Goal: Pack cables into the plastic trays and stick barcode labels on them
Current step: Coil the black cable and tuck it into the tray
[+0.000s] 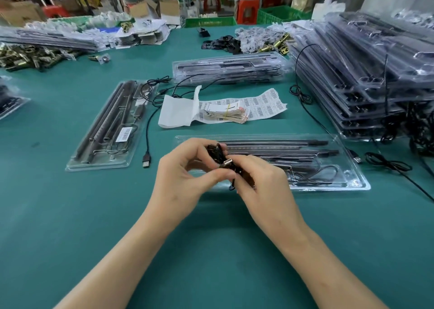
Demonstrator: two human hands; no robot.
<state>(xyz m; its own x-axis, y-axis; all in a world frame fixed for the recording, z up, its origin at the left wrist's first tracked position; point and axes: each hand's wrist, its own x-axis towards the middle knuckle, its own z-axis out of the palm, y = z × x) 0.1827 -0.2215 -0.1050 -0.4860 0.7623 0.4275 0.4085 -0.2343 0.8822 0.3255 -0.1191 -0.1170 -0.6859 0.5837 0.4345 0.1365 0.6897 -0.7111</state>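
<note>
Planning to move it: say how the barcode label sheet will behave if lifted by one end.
The barcode label sheet is probably floppy and light: it lies thin and rippled. The banded card bundle resting on it would likely slide off.

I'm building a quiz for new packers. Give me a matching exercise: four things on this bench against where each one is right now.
Things
1. coiled USB cable
2. barcode label sheet
3. labelled tray
4. tall tray stack

Places
a. far right
b. gripped between left hand and right hand
c. left of the hands
d. beyond the open tray nearest the hands

Pairs: 1-b, 2-d, 3-c, 4-a
</note>
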